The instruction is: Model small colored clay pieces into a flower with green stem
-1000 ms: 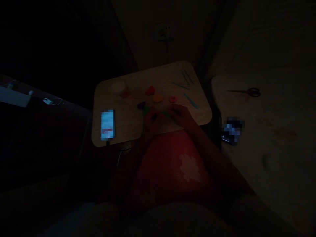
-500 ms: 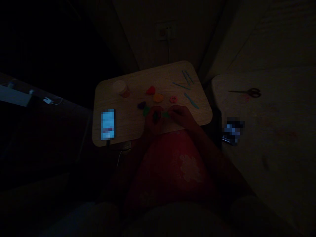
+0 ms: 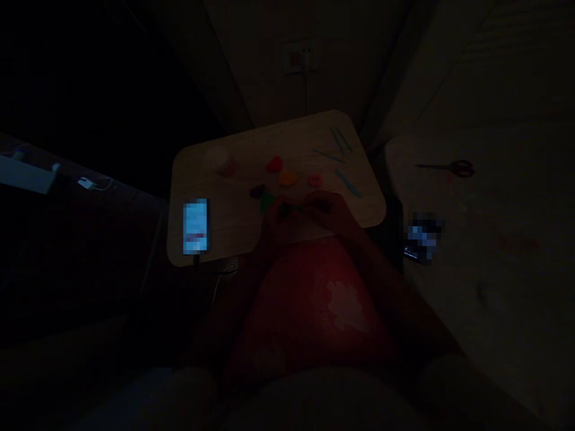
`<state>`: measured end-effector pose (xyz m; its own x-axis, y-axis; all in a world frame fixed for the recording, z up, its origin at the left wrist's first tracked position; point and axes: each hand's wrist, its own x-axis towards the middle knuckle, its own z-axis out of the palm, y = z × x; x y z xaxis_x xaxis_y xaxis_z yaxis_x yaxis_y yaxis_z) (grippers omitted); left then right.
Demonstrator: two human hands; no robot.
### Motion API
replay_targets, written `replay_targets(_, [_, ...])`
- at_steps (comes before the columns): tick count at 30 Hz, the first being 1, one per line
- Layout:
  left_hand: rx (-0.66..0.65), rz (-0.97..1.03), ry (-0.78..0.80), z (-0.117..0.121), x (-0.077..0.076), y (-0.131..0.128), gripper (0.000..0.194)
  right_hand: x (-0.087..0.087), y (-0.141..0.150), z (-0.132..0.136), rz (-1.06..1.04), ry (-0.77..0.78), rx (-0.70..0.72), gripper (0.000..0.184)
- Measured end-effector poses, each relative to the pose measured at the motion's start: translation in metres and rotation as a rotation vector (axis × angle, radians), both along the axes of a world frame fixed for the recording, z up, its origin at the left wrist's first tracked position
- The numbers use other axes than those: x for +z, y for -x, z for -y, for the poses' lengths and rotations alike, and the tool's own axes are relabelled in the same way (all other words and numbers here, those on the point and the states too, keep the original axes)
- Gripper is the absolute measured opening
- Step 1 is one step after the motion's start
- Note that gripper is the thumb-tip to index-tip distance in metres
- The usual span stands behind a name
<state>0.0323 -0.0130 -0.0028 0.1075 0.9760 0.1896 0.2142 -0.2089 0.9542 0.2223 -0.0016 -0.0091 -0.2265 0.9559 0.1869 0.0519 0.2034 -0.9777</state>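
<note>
In the dim light, my left hand (image 3: 278,220) and my right hand (image 3: 331,214) meet over the near edge of the small table. Between their pinched fingertips is a small piece of green modelling clay (image 3: 295,208), mostly hidden by the fingers. A larger green lump (image 3: 266,202) lies right beside my left hand, with a dark purple lump (image 3: 257,191) to its left. Beyond the hands sit a red lump (image 3: 274,164), an orange lump (image 3: 288,178) and a pinkish-red ring-like shape (image 3: 315,179).
On the table (image 3: 233,233) are a lit phone (image 3: 196,227), a pale round tub (image 3: 218,158), several thin blue sticks (image 3: 329,155) and a blue plastic knife (image 3: 348,183). Scissors (image 3: 453,168) and another device (image 3: 422,239) lie on the pale surface at right.
The picture has grown darker. My fingers have shifted slightly around the green clay, and less of it shows between them. The other things stay in place.
</note>
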Motion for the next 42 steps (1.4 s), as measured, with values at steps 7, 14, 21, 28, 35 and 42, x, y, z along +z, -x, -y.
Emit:
replay_targets(7, [0.001, 0.001, 0.025, -0.001, -0.003, 0.002, 0.019, -0.002, -0.002, -0.003, -0.04, 0.047, -0.004, 0.027])
replay_targets(14, [0.003, 0.028, 0.034, 0.0, -0.003, 0.001, 0.02, -0.002, -0.001, -0.001, -0.042, 0.034, 0.01, 0.027])
replay_targets(21, [-0.013, 0.04, 0.036, -0.002, -0.008, 0.0, 0.021, -0.002, 0.0, 0.0, -0.009, -0.002, 0.006, 0.028])
replay_targets(28, [-0.061, 0.024, -0.022, -0.002, 0.0, -0.002, 0.011, 0.0, 0.0, 0.001, -0.02, -0.018, 0.029, 0.02])
replay_targets(35, [-0.08, 0.072, 0.043, 0.0, 0.002, -0.003, 0.022, 0.0, 0.001, 0.001, -0.041, -0.006, 0.015, 0.021])
replay_targets(42, [-0.051, 0.051, 0.035, -0.001, -0.002, -0.004, 0.03, -0.003, -0.001, 0.001, -0.063, -0.04, 0.039, 0.016])
